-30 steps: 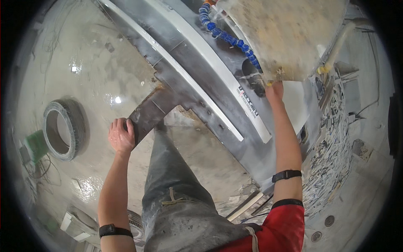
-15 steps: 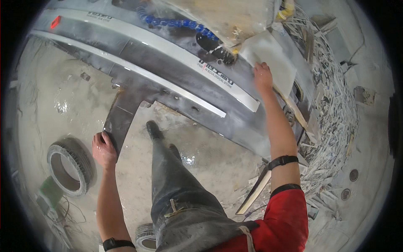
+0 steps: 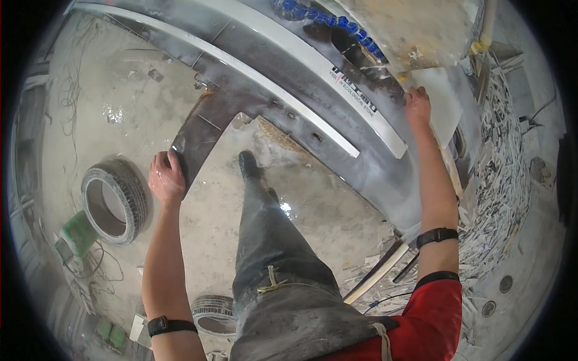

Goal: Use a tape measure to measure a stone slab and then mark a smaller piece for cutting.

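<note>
My left hand (image 3: pixel 167 176) is closed around the end of a dark, wet arm (image 3: pixel 205 129) that juts toward me from a long dark worktable (image 3: pixel 253 45). My right hand (image 3: pixel 418 107), fingers bent, rests at the near-left edge of a pale panel (image 3: pixel 441 99); what lies under its fingertips is hidden. Between the hands, two long white strips lie side by side on the table. The narrow strip (image 3: pixel 289 96) is nearer me, and the wider strip (image 3: pixel 361 108), with dark printing, ends just left of my right wrist.
A blue jointed hose (image 3: pixel 328 19) curves beside a stained machine cover (image 3: pixel 421 36). Heaped offcuts (image 3: pixel 506 162) line the right. Tyres (image 3: pixel 114 201) stand on the wet floor at left and below. Slats (image 3: pixel 379 271) lean near my right elbow; a green object (image 3: pixel 78 233) sits at far left.
The view has shifted, so the table and strips appear farther right and higher. Both hands keep about the same places on the arm and by the panel.
</note>
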Available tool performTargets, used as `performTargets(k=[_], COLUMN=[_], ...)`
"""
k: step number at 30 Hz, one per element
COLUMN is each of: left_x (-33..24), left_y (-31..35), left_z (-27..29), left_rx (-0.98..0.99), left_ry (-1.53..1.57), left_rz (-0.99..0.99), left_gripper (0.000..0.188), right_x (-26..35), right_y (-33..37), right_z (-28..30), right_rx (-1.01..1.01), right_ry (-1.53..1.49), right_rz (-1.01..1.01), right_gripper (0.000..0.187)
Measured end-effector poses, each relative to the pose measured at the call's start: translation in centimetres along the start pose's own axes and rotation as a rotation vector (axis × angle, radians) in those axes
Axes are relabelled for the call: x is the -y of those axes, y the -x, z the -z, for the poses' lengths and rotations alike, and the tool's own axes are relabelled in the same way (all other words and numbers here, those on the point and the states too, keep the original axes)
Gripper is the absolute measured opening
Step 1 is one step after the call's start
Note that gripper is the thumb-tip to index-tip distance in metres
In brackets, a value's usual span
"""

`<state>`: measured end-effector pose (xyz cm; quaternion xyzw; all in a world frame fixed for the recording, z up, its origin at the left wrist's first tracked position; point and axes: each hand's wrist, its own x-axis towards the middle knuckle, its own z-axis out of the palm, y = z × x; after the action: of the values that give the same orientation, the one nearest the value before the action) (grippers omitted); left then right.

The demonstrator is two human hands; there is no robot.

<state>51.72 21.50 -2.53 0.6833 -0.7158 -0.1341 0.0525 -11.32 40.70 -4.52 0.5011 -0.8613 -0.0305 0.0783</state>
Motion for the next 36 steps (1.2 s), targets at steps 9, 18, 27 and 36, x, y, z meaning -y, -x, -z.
performTargets(k=[9,18,27,36], left_x=[0.1,1.3,0.7,1.0], left_y=[0.2,0.4,0.3,0.7], left_z=[-0.1,-1.1,-0.6,-0.5], left_rx=[-0.007,-0.025,-0.039,-0.091], left_ry=[0.016,-0.038,-0.06,-0.056], left_rz=[0.011,-0.006,0.038,0.02], left_gripper=[0.035,0.043,0.039,0.036], right_x=[-1.9,-3.3,-3.8,-3.7], right_y=[0.1,0.5,1.2,2.1], right_z=[-1.5,-3.2,-4.0,-3.8], right_rx=[-0.062,-0.142,-0.045,-0.121], right_ry=[-0.017,0.002,-0.038,0.08], right_rz=[0.11,0.129,0.058,0.117], right_gripper=[0.02,0.027,0.045,0.041])
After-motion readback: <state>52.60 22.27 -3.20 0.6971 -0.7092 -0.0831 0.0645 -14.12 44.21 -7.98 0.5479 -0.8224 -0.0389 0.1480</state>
